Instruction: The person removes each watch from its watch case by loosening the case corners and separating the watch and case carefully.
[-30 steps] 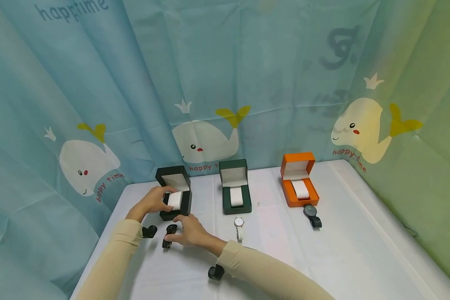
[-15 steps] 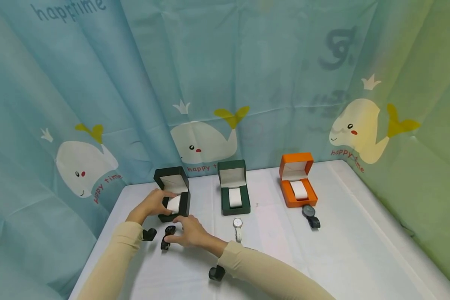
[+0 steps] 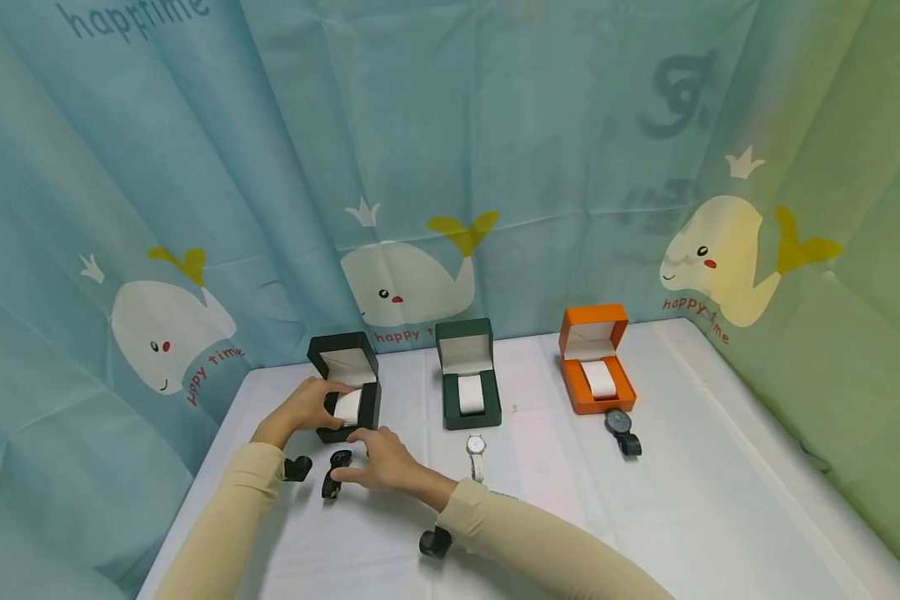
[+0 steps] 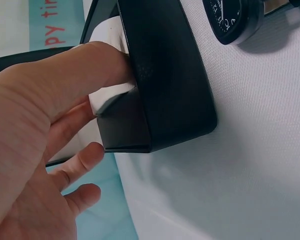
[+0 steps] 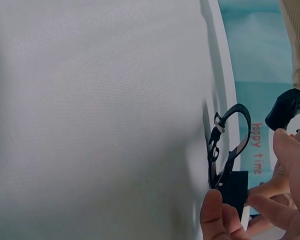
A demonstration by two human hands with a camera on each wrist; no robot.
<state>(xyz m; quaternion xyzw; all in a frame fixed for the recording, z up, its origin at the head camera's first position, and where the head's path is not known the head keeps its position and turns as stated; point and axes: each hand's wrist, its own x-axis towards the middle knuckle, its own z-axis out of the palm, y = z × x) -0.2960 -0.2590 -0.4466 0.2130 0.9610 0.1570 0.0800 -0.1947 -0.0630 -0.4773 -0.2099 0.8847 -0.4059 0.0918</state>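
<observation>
An open black watch box [image 3: 372,408] stands at the left with a white watch cushion [image 3: 347,407] inside. My left hand [image 3: 303,407] pinches this cushion between thumb and fingers; the left wrist view shows the thumb [image 4: 97,62] tucked between cushion and box wall. Just in front of the box, a black watch [image 3: 335,477] stands on its looped strap, its dial [image 4: 225,17] partly seen in the left wrist view. My right hand [image 3: 386,467] is beside this watch, thumb and fingers spread apart. From the right wrist camera, the strap [image 5: 247,122] appears beyond the fingertips.
A green watch box [image 3: 495,410] and an orange one [image 3: 581,402] stand open to the right, each with a white cushion. Before them lie a white-strapped watch [image 3: 477,450] and a dark watch [image 3: 619,427]. A whale-print curtain [image 3: 547,250] hangs behind the white table [image 3: 705,467].
</observation>
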